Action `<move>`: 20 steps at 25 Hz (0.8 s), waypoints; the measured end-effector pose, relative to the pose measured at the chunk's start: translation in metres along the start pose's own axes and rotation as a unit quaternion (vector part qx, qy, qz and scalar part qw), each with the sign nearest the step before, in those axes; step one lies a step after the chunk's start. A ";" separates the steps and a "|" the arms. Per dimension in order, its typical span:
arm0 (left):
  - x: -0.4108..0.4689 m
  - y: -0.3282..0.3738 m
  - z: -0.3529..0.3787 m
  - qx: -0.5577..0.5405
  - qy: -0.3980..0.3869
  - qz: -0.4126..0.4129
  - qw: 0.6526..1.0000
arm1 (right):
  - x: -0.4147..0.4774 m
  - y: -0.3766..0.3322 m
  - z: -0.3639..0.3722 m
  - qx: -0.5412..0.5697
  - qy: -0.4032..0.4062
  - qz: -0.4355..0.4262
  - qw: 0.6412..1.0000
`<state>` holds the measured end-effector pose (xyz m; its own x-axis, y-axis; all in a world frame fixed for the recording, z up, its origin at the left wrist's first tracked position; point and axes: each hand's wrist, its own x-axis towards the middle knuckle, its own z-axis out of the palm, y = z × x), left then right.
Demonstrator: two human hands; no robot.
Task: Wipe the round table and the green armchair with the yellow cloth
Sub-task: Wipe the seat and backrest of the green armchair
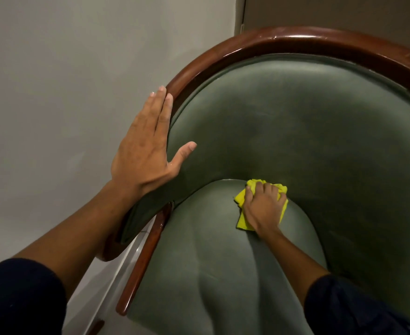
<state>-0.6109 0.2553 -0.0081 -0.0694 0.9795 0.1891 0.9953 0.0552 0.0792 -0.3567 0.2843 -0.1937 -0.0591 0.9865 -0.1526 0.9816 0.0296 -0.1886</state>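
Observation:
The green armchair [307,131] fills the right of the view, with a curved padded back, a glossy brown wooden rim and a green seat cushion. My right hand [263,207] presses the crumpled yellow cloth [241,215] onto the back of the seat cushion, where it meets the backrest. My left hand [146,146] lies flat and open on the chair's left arm, fingers along the wooden rim, thumb on the green padding. The round table is not in view.
A plain grey wall [66,81] stands close behind and to the left of the chair. A wooden front arm support [143,259] slopes down at the chair's left side. Pale floor [97,286] shows below it.

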 end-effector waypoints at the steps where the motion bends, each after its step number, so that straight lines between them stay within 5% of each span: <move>1: 0.000 0.000 0.000 0.002 0.001 0.002 1.000 | 0.002 -0.009 0.000 0.000 -0.012 -0.006 1.000; 16: 0.000 0.002 -0.004 0.020 -0.026 -0.010 0.999 | 0.006 -0.061 0.003 -0.053 -0.051 -0.145 0.987; 18: -0.001 0.003 -0.002 0.022 -0.028 -0.004 0.999 | -0.008 -0.075 0.004 -0.047 -0.063 -0.241 0.967; 20: -0.001 0.002 -0.003 0.021 -0.029 -0.002 0.999 | -0.056 -0.104 0.020 -0.058 -0.118 -0.425 0.895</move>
<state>-0.6089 0.2534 -0.0051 -0.0712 0.9887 0.1319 0.9970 0.0666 0.0392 -0.4591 0.2229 -0.1849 -0.8177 0.5377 -0.2055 0.5746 0.7841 -0.2345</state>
